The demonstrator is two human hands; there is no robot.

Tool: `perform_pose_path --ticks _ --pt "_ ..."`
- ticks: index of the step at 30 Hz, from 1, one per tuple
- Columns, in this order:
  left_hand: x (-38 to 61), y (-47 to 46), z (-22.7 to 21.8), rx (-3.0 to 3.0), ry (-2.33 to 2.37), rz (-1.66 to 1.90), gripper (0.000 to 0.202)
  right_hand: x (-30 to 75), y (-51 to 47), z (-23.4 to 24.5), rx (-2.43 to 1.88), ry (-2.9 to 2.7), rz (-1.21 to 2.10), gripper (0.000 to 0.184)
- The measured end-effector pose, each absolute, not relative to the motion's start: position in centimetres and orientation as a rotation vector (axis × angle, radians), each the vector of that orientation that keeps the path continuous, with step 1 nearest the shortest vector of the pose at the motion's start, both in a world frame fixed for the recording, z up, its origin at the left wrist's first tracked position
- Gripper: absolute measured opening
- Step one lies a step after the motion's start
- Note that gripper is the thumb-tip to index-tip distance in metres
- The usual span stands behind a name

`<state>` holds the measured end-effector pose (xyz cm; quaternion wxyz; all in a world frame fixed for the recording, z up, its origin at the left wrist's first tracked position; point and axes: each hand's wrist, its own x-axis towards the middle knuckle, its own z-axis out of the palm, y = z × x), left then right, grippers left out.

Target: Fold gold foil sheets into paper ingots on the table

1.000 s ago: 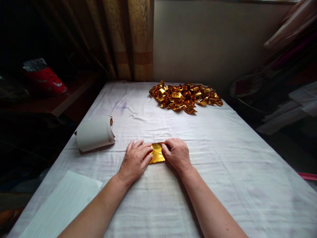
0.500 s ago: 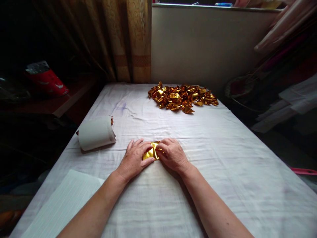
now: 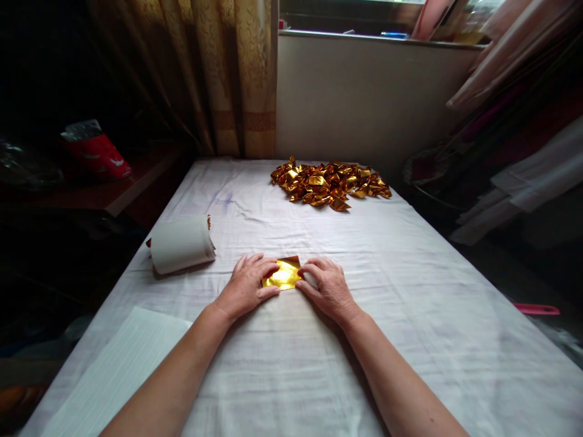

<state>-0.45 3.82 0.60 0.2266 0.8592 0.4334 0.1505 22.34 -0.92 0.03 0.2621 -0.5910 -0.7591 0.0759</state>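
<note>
A shiny sheet of gold foil paper (image 3: pixel 285 276) lies on the white cloth between my two hands. My left hand (image 3: pixel 248 280) has its thumb and index finger on the sheet's left end, its other fingers resting on the cloth. At the right end, my right hand (image 3: pixel 325 284) pinches the edge between thumb and curled fingers. The foil looks fairly flat, with a darker strip along its far side. Farther back on the table sits a heap of folded gold foil pieces (image 3: pixel 319 182).
A curled white paper roll (image 3: pixel 180 246) with gold bits inside stands at the left. Nearer me lies a flat white ribbed sheet (image 3: pixel 122 358). The table (image 3: pixel 410 315) meets a wall behind; a red container (image 3: pixel 98 155) is on a side table. Clothes hang at the right.
My right hand has slid right, so more of the foil shows, flatter than before. My left hand stays about where it was. The camera view has tilted up slightly.
</note>
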Motion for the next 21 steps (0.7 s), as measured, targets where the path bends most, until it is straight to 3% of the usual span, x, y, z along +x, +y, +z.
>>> perform_pose_path --ticks 15,21 --pt "-2.5 6.2 2.4 2.309 0.967 0.122 0.066 23.3 -0.6 -0.6 -1.54 -2.004 0.29 0.009" --pt "-1.7 5.8 2.3 2.324 1.128 0.259 0.052 23.1 -0.7 -0.4 -1.547 -1.994 0.285 0.009"
